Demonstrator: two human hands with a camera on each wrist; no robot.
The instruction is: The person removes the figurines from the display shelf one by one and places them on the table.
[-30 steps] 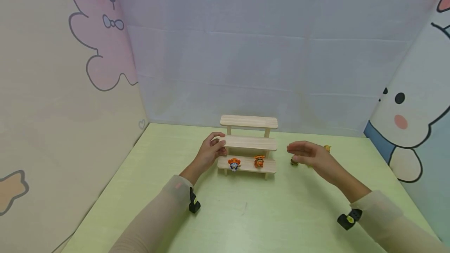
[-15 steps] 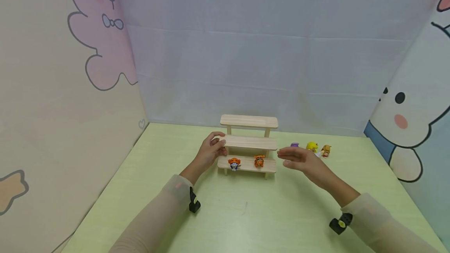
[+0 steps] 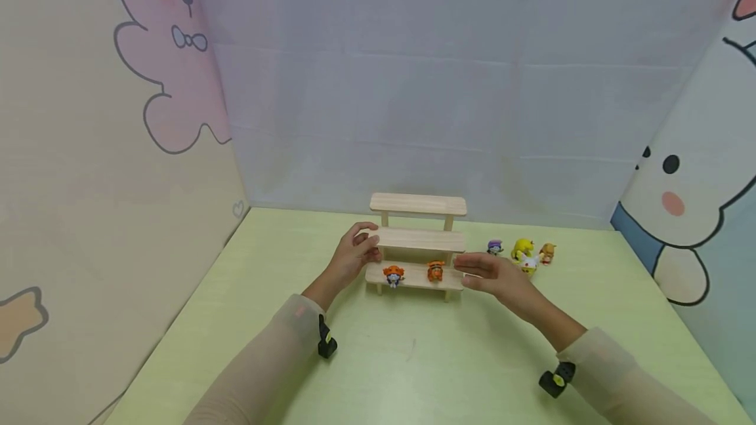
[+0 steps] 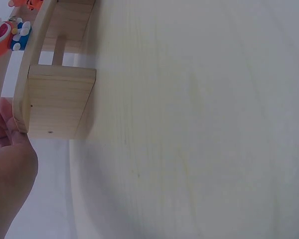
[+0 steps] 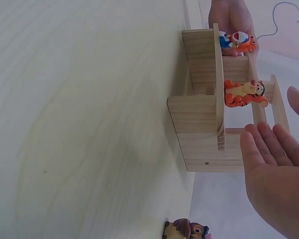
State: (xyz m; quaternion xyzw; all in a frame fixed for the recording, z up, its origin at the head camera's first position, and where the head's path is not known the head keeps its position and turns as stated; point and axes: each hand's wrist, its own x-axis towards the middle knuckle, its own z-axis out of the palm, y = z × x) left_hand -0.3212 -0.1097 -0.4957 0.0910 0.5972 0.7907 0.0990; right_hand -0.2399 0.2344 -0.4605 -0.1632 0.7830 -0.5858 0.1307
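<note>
A three-tier wooden display stand stands at the back middle of the table. My left hand grips the left end of its middle tier, fingers curled and thumb at the front. On the bottom tier sit a blue-and-white figurine with an orange hood at the left and an orange tiger figurine at the right. My right hand is beside the stand's right end with straight fingers and holds nothing. In the right wrist view, its fingertips are near the tiers' end; whether they touch wood I cannot tell.
Behind my right hand are a purple-topped figurine, a yellow figurine, a white-and-yellow figurine and a brownish figurine. An owl figurine shows low in the right wrist view. A pale cloth hangs behind the table.
My right hand has moved left to the stand's right end, uncovering the figurines on the right. The left hand, the stand and the two figurines on it look unchanged.
</note>
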